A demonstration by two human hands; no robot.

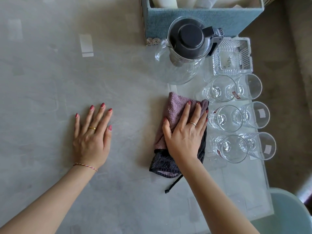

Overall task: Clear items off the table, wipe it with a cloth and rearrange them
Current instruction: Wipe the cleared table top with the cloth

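Two bare forearms reach over the grey table (50, 73). The right hand (184, 132), fingers spread, presses a soft, limp purple cloth (173, 107) flat, just beside six fragile glasses (225, 118). The left hand (92, 134) rests flat, fingers spread.

Left hand (92, 137) flat on the table (50, 73), well left of the cloth (175, 115); right hand (184, 132) flat on the cloth, just left of the glasses (226, 118). Six glasses upright in two columns of three along the table's right edge, with the dish (233, 56) behind them and the jug (182, 53) left of the dish, behind the cloth. Box (202, 19) at the far edge behind the jug; chair (287, 213) off the near right corner.
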